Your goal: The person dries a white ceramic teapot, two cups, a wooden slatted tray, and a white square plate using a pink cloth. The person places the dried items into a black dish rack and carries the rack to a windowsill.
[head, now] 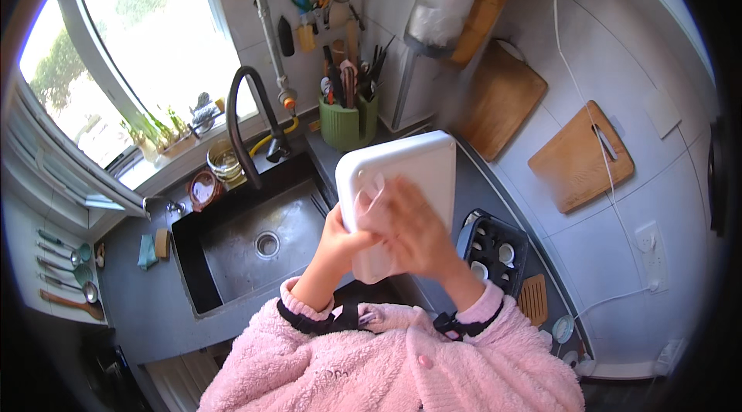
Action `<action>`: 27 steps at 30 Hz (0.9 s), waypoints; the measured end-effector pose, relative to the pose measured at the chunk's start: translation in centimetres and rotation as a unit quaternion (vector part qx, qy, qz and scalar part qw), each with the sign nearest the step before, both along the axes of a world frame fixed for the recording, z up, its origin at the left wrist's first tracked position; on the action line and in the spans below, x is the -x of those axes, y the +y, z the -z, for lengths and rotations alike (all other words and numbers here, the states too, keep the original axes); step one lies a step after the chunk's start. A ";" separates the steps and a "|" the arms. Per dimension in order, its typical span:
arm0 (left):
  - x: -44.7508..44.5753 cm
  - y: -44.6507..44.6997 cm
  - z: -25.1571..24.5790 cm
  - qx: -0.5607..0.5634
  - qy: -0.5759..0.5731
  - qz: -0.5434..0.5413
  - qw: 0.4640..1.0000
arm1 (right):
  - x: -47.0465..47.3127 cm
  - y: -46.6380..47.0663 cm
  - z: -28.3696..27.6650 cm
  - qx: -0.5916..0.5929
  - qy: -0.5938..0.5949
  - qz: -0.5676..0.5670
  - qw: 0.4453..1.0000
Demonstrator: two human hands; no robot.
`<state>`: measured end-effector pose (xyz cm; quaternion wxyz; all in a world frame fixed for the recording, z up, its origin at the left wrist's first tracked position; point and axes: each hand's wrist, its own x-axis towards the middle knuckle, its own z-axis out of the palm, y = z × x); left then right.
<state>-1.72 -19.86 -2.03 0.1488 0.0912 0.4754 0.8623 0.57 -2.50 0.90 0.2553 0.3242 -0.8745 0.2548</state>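
Observation:
A white rectangular tray or shallow container (423,165) is held up in front of me, tilted, with a broad flat face towards me. My left hand (342,238) grips its lower left edge. Against that face my right hand (414,226) presses a thin, pale pink cloth or tissue (371,203); the fingers are blurred. Part of the cloth is hidden by the right hand. Below and left of the container lies the dark sink (249,261) with its round drain (267,244).
A black faucet (232,116) arches over the sink's back. Behind the container stands a green utensil holder (348,125). A black rack with cups (495,249) sits on the counter at right, near a slotted wooden trivet (533,299). Wooden boards (582,157) hang on the wall.

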 end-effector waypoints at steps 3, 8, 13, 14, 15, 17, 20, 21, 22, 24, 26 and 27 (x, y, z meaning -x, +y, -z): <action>0.2 -0.1 -0.4 -0.011 0.029 0.022 0.999 | -0.1 -1.4 -0.2 0.043 0.028 0.010 0.999; 0.2 -0.7 -1.2 -0.013 0.029 0.085 0.996 | 2.4 -1.6 -3.5 0.062 0.097 0.006 0.993; -0.5 -1.7 -1.4 0.105 0.053 0.089 0.989 | 5.2 -0.7 -4.8 0.131 0.076 0.021 0.988; -0.6 -1.9 -1.4 0.141 0.085 0.061 0.985 | 6.0 -0.3 -4.7 0.164 0.119 0.045 0.978; -0.8 -2.1 -1.3 0.133 0.079 0.060 0.986 | 6.5 0.2 -4.3 0.167 0.120 0.059 0.977; -1.2 -2.4 -1.1 0.109 0.081 0.049 0.990 | 7.2 1.6 -3.5 0.176 0.100 0.093 0.975; -1.4 -2.6 -0.8 0.096 0.060 0.044 0.993 | 8.0 3.9 -2.3 0.183 0.062 0.142 0.971; -1.4 -2.6 -0.8 0.090 0.055 0.047 0.993 | 8.0 4.4 -1.9 0.225 -0.008 0.155 0.962; -1.4 -2.7 -0.8 0.092 0.058 0.046 0.993 | 8.0 4.8 -1.4 0.264 -0.078 0.165 0.947; -1.5 -2.6 -1.0 0.099 0.066 0.046 0.992 | 8.0 5.4 -0.5 0.311 -0.164 0.173 0.920; -1.6 -2.4 -1.2 0.092 0.062 0.029 0.993 | 8.4 5.8 0.5 0.418 -0.186 0.147 0.877; -1.7 -2.2 -1.4 0.088 0.059 0.021 0.994 | 8.5 6.0 1.0 0.468 -0.196 0.134 0.851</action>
